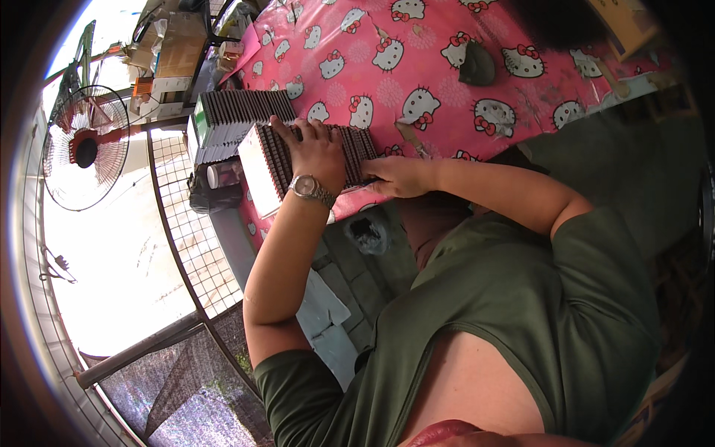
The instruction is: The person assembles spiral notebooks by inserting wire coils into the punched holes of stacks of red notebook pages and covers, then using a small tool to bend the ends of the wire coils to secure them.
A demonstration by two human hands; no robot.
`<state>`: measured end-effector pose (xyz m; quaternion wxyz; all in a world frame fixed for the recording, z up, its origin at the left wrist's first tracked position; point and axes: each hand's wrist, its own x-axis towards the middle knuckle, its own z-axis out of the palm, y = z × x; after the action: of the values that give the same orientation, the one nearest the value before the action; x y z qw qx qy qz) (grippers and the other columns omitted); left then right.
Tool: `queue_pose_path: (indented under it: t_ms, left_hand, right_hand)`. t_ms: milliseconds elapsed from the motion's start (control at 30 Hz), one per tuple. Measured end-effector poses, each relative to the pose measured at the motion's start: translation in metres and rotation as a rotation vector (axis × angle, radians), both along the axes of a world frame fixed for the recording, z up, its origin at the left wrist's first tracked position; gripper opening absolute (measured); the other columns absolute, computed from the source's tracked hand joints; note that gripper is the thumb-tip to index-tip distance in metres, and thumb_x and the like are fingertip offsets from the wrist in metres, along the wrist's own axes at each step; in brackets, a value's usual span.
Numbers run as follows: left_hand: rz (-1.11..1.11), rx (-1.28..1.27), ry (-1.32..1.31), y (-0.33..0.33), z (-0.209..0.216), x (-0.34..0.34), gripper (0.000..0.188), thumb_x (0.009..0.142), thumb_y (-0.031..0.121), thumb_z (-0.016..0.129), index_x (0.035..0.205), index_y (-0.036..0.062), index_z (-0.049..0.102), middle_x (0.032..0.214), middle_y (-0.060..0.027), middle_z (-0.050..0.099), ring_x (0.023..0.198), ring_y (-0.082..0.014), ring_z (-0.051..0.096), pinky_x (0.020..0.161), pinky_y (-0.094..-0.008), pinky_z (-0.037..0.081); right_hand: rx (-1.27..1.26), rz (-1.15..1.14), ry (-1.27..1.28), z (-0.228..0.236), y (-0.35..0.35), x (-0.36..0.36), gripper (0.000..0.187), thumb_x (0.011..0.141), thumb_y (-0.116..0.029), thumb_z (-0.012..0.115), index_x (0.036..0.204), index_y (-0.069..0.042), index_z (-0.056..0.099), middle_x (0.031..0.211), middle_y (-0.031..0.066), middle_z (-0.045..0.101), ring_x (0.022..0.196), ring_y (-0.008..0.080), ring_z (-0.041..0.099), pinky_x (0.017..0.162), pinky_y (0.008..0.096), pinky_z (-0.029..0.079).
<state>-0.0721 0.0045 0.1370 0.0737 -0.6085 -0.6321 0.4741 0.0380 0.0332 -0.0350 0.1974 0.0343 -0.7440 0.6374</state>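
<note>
A row of thin booklets with dark, ridged spines (357, 149) lies packed together near the table's left front edge. Its left end shows a white cover. My left hand (316, 155), with a metal watch on the wrist, reaches over the top of the row, its fingers curled toward the far side. At the row's right end, my right hand (402, 176) is closed against the last booklets; its fingertips are partly hidden. A second row of similar booklets (246, 108), with white edges and dark spines, stands just behind and to the left.
A pink patterned cloth covers the table (387, 93); a dark, rounded object (477, 64) lies on it. Left stand a fan (86, 149), a wire mesh panel (186, 212) and a black bag (212, 195) with a cup. Cardboard boxes (179, 45) are piled at the back left.
</note>
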Motion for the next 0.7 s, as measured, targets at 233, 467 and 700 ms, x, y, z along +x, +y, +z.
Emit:
queue_pose_path:
  t_ms: [233, 467, 700]
  left_hand:
    - [0.015, -0.021, 0.027, 0.001, -0.002, 0.002, 0.05, 0.092, 0.029, 0.049, 0.134, 0.0026, 0.052, 0.143, -0.023, 0.045, 0.137, -0.0443, 0.034, 0.104, -0.0819, 0.001]
    - [-0.003, 0.024, 0.037, -0.007, -0.014, 0.002, 0.051, 0.093, 0.032, 0.048, 0.137, 0.0049, 0.05, 0.147, -0.0188, 0.042, 0.141, -0.0393, 0.031, 0.105, -0.0816, 0.0]
    - [0.024, 0.0, 0.012, -0.004, -0.007, 0.0, 0.051, 0.093, 0.031, 0.047, 0.138, 0.0058, 0.05, 0.149, -0.0176, 0.041, 0.142, -0.0381, 0.03, 0.104, -0.082, 0.0]
  right_hand:
    - [-0.201, 0.251, -0.45, 0.033, 0.035, 0.001, 0.033, 0.093, -0.033, 0.061, 0.114, -0.007, 0.057, 0.094, 0.0187, 0.064, 0.101, 0.0371, 0.062, 0.087, 0.0442, 0.048]
    - [0.286, -0.091, -0.04, 0.006, 0.031, 0.006, 0.048, 0.077, -0.034, 0.076, 0.118, -0.014, 0.06, 0.116, 0.0094, 0.058, 0.113, 0.0292, 0.056, 0.097, 0.0456, 0.041]
    - [0.336, -0.124, 0.007, 0.004, 0.029, 0.003, 0.05, 0.074, -0.031, 0.079, 0.117, -0.014, 0.06, 0.116, 0.0084, 0.057, 0.113, 0.0288, 0.056, 0.097, 0.0455, 0.04]
